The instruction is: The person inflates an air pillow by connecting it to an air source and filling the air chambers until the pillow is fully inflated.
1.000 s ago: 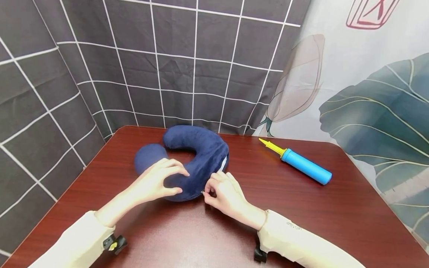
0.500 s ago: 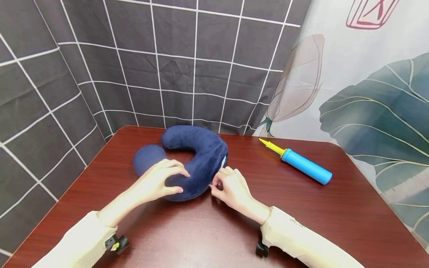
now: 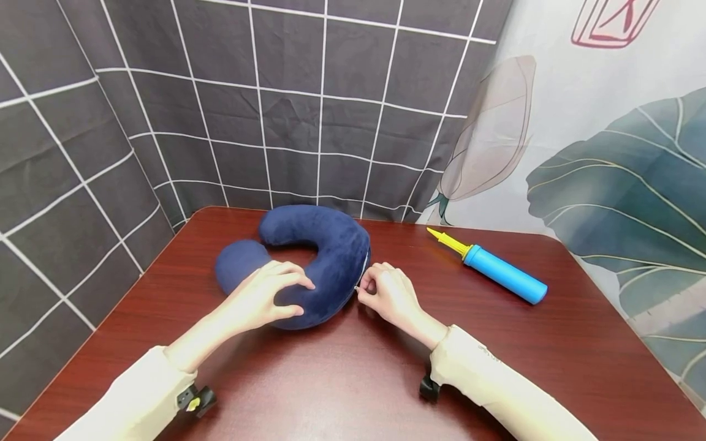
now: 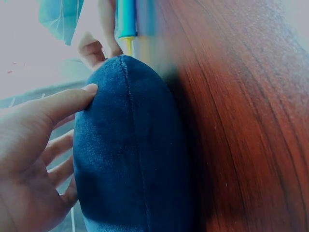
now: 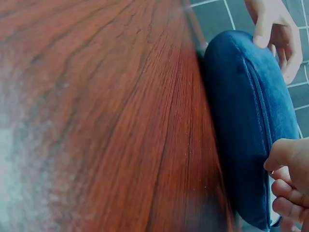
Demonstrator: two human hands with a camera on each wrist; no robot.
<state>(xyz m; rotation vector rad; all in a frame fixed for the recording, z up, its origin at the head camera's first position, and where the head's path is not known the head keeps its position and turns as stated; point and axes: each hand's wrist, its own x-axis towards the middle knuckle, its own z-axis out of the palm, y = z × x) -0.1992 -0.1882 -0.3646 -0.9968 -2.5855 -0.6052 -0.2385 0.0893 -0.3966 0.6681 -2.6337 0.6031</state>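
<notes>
A navy U-shaped neck pillow (image 3: 336, 269) lies on the table, its open side to the left in the head view. My left hand (image 3: 265, 294) rests on the pillow's near arm, thumb and fingers spread over the plush. At the pillow's right outer edge, my right hand (image 3: 390, 293) pinches the small zipper pull (image 3: 356, 288) between thumb and forefinger. The right wrist view shows the zipper (image 5: 260, 104) closed along the seam behind that hand. Ahead of the pull, a thin white strip (image 3: 365, 262) shows in the gap.
A blue hand pump (image 3: 504, 274) with a yellow nozzle lies to the right on the reddish-brown table (image 3: 309, 380). A dark grid-patterned curtain (image 3: 287, 122) hangs behind the table, and a leaf-printed white cloth (image 3: 618, 184) hangs at the right.
My right hand has drawn the zipper pull up and right along the pillow's edge, and the white gap has narrowed. The pillow has shifted slightly left. My left hand stays nearly still.
</notes>
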